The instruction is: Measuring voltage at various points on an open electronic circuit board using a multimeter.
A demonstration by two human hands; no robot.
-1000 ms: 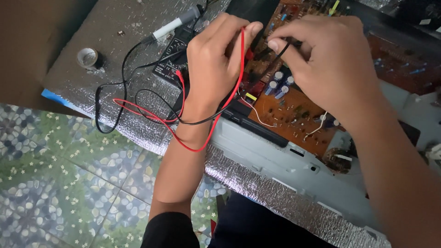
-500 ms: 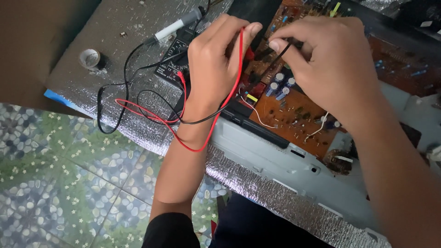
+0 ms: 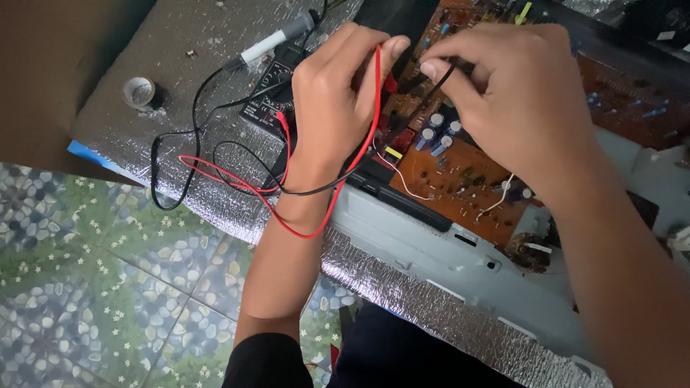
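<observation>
While both hands are held over it, a brown circuit board (image 3: 460, 179) is seen lying in a grey metal tray (image 3: 431, 251), near the top middle of the view and tilted down to the right. Its surface is matt orange-brown and is studded with small parts: a cluster of upright silver-topped cylinders (image 3: 438, 133), a red block and a small yellow one beside them, and thin white wires curling across the flat face. A second, darker board (image 3: 632, 100) is glimpsed behind the right arm. The left hand (image 3: 334, 100) is curled closed around a red probe (image 3: 389, 82), whose red lead (image 3: 302, 230) is looped over the wrist and down to the bench. The right hand (image 3: 517, 93) is pinched shut, thumb against forefinger, on a thin black probe (image 3: 431, 90) that is slanted down toward the cylinders; whether its tip touches the board cannot be told. A black meter (image 3: 269, 100) with a dial is partly hidden under the left hand, and a black lead (image 3: 180, 158) is coiled loosely beside it. The bench is covered with crinkled silver foil sheet (image 3: 215, 201), dull and pebbled in texture. A small roll of tape (image 3: 139, 92) is set on the foil at the left, well apart from the hands, and a white pen-shaped tool (image 3: 277, 39) is laid near the top edge. Below, a floor of green pebble-patterned tiles (image 3: 108, 287) is visible.
</observation>
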